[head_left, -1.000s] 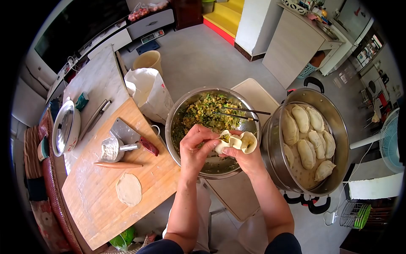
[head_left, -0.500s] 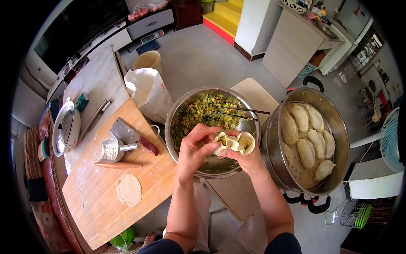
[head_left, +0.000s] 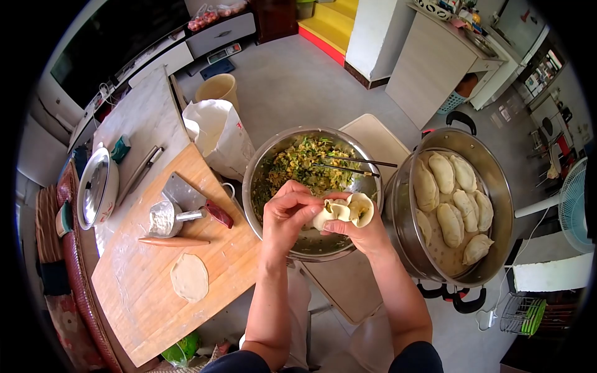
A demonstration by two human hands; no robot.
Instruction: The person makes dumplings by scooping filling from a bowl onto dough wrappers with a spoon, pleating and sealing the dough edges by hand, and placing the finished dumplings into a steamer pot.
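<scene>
Over a steel bowl (head_left: pixel 256 231) of chopped vegetable filling (head_left: pixel 298 168), both my hands hold one partly pinched dumpling (head_left: pixel 336 212). My left hand (head_left: pixel 287 217) pinches its left end between thumb and fingers. With fingers curled beneath it, my right hand (head_left: pixel 364 233) supports the other side, its thumb on the front. The dumpling's right end gapes and shows filling. A pair of dark chopsticks (head_left: pixel 354 166) rests across the bowl's right rim. To the right, a steel steamer pot (head_left: pixel 504 205) holds several shaped dumplings (head_left: pixel 449 225).
On the wooden board (head_left: pixel 143 292) at left lie a flat dough wrapper (head_left: pixel 189 278), a rolling pin (head_left: pixel 174 242), a metal scoop of flour (head_left: pixel 164 219) and a dough scraper (head_left: pixel 184 194). Behind the board stand a white bag (head_left: pixel 221 137) and a beige bucket (head_left: pixel 217 90).
My left fingers have shifted slightly along the dumpling's edge, and its left part looks more closed. The right hand has barely moved.
</scene>
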